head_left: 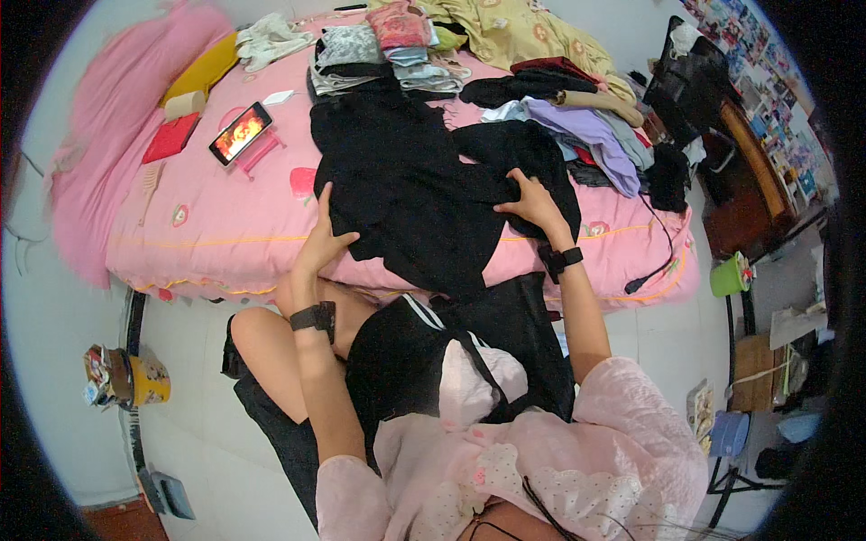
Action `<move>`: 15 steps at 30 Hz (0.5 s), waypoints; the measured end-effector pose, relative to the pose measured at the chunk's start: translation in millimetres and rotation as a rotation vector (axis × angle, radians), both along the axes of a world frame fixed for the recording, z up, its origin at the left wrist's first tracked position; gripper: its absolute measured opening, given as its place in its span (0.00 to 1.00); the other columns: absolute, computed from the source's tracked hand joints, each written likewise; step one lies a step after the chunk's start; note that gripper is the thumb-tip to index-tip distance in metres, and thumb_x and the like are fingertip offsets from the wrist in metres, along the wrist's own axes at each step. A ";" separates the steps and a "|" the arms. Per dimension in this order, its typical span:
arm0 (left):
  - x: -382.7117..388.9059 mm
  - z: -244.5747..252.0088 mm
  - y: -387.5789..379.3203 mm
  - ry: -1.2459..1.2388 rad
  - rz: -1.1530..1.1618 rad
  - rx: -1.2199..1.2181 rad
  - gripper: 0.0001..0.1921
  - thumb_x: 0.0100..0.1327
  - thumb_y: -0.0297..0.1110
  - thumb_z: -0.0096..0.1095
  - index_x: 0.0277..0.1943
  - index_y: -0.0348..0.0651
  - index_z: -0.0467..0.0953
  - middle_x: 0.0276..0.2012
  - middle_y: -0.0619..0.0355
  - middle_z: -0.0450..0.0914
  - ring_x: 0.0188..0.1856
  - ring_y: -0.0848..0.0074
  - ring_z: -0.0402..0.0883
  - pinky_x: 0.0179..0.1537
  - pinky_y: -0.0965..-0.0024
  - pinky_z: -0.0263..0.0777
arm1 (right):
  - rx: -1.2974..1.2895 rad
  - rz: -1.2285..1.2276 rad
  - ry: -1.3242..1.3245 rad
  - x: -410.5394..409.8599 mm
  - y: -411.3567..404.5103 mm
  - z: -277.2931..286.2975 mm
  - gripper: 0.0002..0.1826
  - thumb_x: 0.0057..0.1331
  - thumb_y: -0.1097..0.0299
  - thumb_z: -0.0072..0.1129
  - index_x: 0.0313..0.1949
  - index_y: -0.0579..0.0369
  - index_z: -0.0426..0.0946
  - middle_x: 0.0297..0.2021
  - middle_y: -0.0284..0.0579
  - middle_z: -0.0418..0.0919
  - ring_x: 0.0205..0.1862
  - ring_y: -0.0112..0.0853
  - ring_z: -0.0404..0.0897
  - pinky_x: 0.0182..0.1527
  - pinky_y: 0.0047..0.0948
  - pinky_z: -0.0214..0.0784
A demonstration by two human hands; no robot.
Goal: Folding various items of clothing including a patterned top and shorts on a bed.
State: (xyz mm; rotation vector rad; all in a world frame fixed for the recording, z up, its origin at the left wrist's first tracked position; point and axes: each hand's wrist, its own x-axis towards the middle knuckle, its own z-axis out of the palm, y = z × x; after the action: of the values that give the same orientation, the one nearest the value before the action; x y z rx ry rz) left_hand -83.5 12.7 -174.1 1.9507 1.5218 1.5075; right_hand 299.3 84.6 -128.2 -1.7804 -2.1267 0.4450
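Note:
A black cloth garment (pixel 413 169) lies spread over the edge of the pink bed, its lower part hanging towards my lap. My left hand (pixel 326 233) rests at the garment's left edge, thumb and fingers spread. On the right side, my right hand (pixel 531 203) touches the black cloth with its fingers apart and bent; whether it pinches any fabric, I cannot tell. Behind the garment stand stacks of folded clothes (pixel 352 51). To its right lies a loose heap with a lavender garment (pixel 585 135).
A lit phone (pixel 240 134) stands on a pink stand (pixel 260 154) on the bed's left side, near a red pouch (pixel 170 138) and a comb (pixel 150 182). A black cable (pixel 663 237) runs over the bed's right edge. A yellow bin (pixel 150 381) stands on the floor at left.

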 end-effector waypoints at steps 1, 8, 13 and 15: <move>7.1 15.6 0.1 -0.163 -0.111 -0.287 0.32 0.50 0.22 0.63 0.60 0.41 0.61 0.40 0.49 0.75 0.37 0.72 0.75 0.39 0.71 0.70 | 0.001 -0.019 0.000 8.2 0.1 -1.6 0.37 0.43 0.55 0.72 0.53 0.46 0.66 0.51 0.68 0.67 0.47 0.54 0.74 0.49 0.39 0.67; 12.1 56.9 15.8 -0.280 0.029 -0.178 0.14 0.53 0.18 0.52 0.42 0.40 0.78 0.36 0.55 0.77 0.35 0.76 0.74 0.38 0.75 0.68 | 0.146 -0.013 0.531 58.1 -3.0 4.7 0.17 0.50 0.59 0.67 0.30 0.58 0.72 0.26 0.39 0.74 0.31 0.26 0.70 0.37 0.25 0.63; 5.4 93.0 5.8 -0.295 0.232 0.146 0.12 0.54 0.20 0.53 0.42 0.37 0.77 0.38 0.56 0.77 0.41 0.73 0.74 0.47 0.75 0.65 | 0.939 -0.403 0.578 119.0 2.6 47.7 0.14 0.56 0.65 0.63 0.30 0.62 0.71 0.27 0.42 0.73 0.31 0.29 0.68 0.39 0.25 0.61; 16.4 111.5 -1.1 -0.326 0.289 0.167 0.11 0.55 0.21 0.54 0.42 0.36 0.76 0.39 0.57 0.77 0.41 0.74 0.74 0.46 0.76 0.65 | 0.953 -0.501 0.636 148.1 0.8 53.1 0.15 0.59 0.68 0.59 0.40 0.63 0.68 0.32 0.44 0.74 0.36 0.31 0.72 0.45 0.27 0.63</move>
State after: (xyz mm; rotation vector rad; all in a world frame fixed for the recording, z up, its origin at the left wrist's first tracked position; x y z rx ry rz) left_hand -67.1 11.6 -62.6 1.5081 1.6229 2.0142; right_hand 447.5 85.4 -75.2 -1.2652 -1.0792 -0.1333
